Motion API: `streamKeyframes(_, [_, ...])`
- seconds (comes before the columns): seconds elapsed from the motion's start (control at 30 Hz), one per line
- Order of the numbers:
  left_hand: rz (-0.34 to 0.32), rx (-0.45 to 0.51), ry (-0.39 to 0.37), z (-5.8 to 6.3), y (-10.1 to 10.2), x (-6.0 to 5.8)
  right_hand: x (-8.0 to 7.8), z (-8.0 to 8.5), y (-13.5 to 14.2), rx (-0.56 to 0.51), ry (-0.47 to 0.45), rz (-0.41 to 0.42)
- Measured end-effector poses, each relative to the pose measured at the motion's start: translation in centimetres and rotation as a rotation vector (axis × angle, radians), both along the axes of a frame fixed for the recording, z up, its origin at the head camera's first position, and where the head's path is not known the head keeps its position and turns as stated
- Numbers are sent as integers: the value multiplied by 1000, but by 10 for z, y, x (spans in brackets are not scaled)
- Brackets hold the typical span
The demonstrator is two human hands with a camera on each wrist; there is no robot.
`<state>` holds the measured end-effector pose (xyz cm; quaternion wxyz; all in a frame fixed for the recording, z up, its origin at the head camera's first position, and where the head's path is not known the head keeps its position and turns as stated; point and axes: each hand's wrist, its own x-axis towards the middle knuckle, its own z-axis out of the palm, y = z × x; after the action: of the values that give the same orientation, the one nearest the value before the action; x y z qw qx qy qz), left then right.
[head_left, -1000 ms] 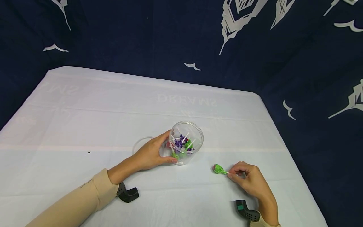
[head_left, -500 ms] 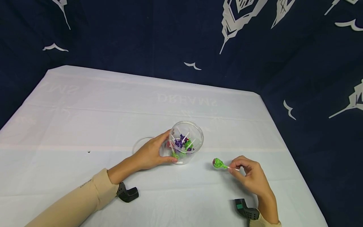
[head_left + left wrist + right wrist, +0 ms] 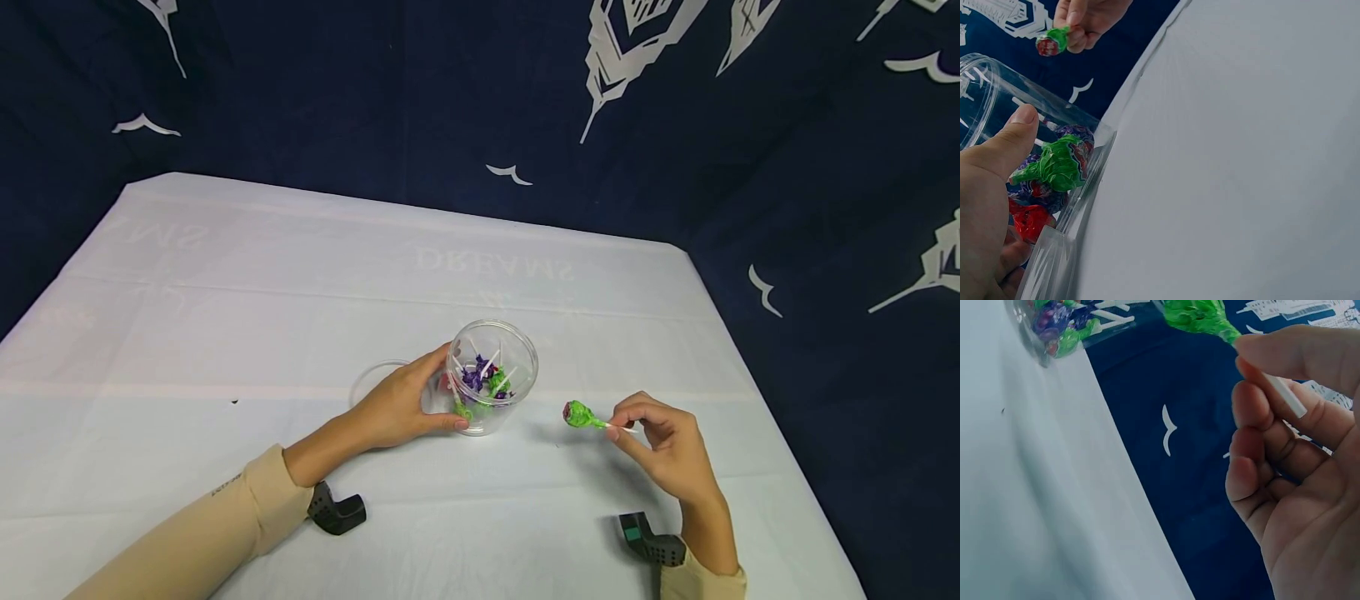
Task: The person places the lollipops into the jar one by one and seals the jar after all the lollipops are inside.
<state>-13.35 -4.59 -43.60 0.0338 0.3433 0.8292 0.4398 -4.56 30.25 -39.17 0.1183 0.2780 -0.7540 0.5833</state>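
Observation:
A clear plastic jar [image 3: 517, 379] stands upright on the table, with several lollipops [image 3: 1063, 164] in purple, green and red wrappers inside, white sticks pointing up. My left hand [image 3: 397, 408] grips the jar's left side, thumb at the front and fingers behind. To the right of the jar, above the table, my right hand [image 3: 667, 442] pinches a green-wrapped lollipop [image 3: 581, 414] by its white stick between thumb and index finger. Its candy head points left toward the jar, apart from it. In the right wrist view the stick's end [image 3: 1291, 403] pokes out past the fingers.
A clear round lid [image 3: 367, 379] lies on the white-covered table [image 3: 262, 333] just behind my left hand, partly hidden by it. A small dark speck [image 3: 234, 402] is on the cloth at left. Dark blue patterned fabric [image 3: 337, 100] hangs behind the table.
My right hand has risen from the table with the green lollipop, whose shadow has drawn apart from it. The left hand and the jar have stayed in place.

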Motion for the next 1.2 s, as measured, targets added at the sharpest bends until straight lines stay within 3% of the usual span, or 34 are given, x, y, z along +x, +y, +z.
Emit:
streamKeyframes(0.4, [-4, -8, -7, 1, -1, 0, -16, 15, -10, -91, 87, 38])
streamKeyframes(1.2, [0, -27, -15, 1, -3, 1, -34, 41, -40, -136, 159, -75])
